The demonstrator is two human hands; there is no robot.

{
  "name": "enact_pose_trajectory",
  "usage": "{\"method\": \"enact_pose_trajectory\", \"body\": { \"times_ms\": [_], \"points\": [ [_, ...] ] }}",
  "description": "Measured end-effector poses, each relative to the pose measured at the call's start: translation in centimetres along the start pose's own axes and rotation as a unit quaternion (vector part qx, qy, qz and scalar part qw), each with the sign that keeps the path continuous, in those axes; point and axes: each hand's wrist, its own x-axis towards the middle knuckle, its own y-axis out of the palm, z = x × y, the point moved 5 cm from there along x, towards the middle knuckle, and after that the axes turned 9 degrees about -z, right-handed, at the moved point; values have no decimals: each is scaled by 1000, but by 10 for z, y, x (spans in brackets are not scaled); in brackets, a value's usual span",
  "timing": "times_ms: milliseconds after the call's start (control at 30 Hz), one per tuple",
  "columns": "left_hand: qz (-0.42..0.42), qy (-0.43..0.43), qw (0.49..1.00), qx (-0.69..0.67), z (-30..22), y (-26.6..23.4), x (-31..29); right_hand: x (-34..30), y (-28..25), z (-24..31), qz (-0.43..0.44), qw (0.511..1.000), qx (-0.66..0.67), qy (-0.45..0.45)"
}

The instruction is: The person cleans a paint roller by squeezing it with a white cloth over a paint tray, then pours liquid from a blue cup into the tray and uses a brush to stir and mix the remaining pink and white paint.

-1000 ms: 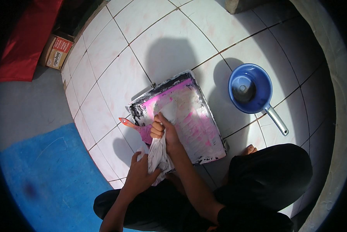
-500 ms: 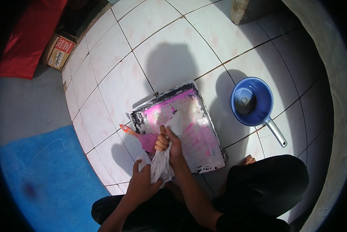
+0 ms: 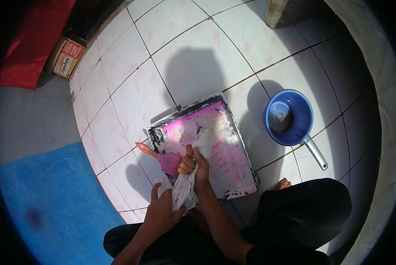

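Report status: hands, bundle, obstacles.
Right hand clenched round white bundle; left hand holding its lower folds. Bundle's upper end above pink-smeared tray. Brush across tray's left edge, close by.

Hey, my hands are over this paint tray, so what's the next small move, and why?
I'd probably squeeze gently with your right hand, easing the white bag's bulging end toward the tray. That end already pokes past your fist over the painted surface, your left hand has the loose part, and the brush lies off to the left.

The tiled floor [image 3: 187, 28] bears a paint-smeared tray [image 3: 231, 165] and blue dipper [image 3: 297, 118].
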Motion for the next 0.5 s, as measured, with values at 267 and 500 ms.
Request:
{"method": "enact_pose_trajectory", "body": {
  "times_ms": [267, 500],
  "points": [
    [-2, -5, 1000, 2, 2, 0, 1, 4, -7, -1, 0, 1000, 29, 1],
    [0, -14, 1000, 2, 3, 0, 3, 7, -9, -1, 0, 999, 32, -3]
  ]
}}
